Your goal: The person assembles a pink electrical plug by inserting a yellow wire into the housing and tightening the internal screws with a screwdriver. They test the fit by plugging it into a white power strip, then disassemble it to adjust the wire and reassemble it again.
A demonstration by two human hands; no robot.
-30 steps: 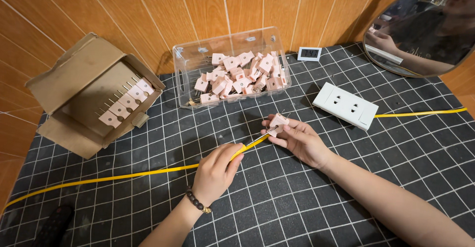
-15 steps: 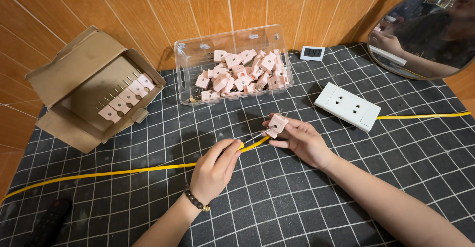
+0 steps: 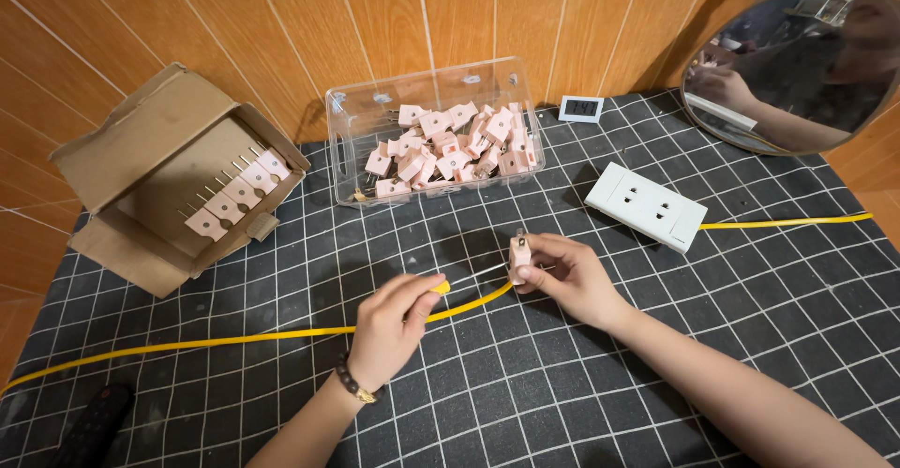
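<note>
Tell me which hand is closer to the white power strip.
Right. The right hand holds a pink plug just below-left of the power strip; the left hand pinches the yellow cable farther left.

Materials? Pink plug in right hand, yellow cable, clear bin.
Pink plug: looks like matte moulded plastic, with thin metal prongs.
Yellow cable: smooth, flexible jacket, probably PVC or rubber; it curves freely.
Clear bin: see-through rigid plastic, glossy, with glare on the walls.
</note>
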